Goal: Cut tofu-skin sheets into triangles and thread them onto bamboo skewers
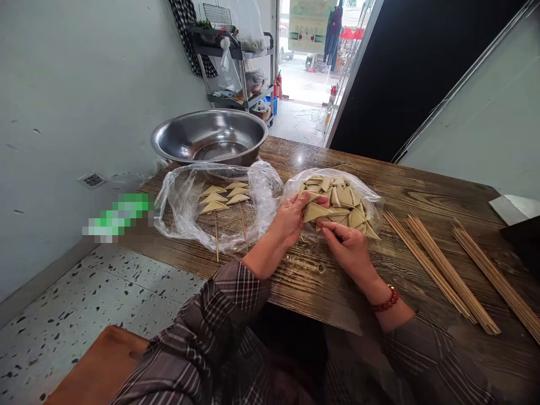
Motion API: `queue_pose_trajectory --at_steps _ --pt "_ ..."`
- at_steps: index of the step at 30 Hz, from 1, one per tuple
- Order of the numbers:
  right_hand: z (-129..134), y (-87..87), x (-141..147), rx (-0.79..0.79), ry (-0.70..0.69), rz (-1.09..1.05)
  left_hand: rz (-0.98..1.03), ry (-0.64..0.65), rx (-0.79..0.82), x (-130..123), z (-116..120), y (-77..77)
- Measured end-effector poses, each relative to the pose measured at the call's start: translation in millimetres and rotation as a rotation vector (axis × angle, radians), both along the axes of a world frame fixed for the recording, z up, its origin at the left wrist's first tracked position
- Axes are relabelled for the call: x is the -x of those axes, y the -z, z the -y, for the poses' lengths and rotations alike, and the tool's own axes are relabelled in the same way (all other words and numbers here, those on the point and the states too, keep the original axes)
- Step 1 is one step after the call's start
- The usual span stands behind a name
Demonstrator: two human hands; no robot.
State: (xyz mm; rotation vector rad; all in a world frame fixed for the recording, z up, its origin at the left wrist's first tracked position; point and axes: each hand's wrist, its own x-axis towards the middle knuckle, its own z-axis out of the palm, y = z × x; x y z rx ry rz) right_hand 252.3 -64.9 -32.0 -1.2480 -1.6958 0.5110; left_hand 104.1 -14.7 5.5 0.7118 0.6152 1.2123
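triangles [315, 212] in left hand [290, 218], "tsing" on banner [310, 19]

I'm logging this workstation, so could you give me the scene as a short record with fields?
Left hand: holding tan triangles
Right hand: fingertips close below those triangles; whether it grips a skewer is unclear
Left plastic bag: two loaded skewers lying on it, three triangles each
Right plastic bag: pile of loose triangles
Table right: three skewer bundles
Table back left: metal basin

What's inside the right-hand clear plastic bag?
A heap of tan pieces, many triangular. The left hand and its held pieces hide part of the heap's left side; anything beneath the top layer is covered.
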Motion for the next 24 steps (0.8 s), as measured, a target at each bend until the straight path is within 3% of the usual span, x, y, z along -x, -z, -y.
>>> queue_pose_trajectory --at_steps 16,24 --pt "0.6 -15.1 2.9 0.160 0.030 -0.071 -0.002 0.096 0.025 -4.8 6.2 0.3" --pt "-1.2 -12.9 3.9 0.218 0.049 -0.133 0.012 0.117 0.019 -8.3 9.3 2.6"
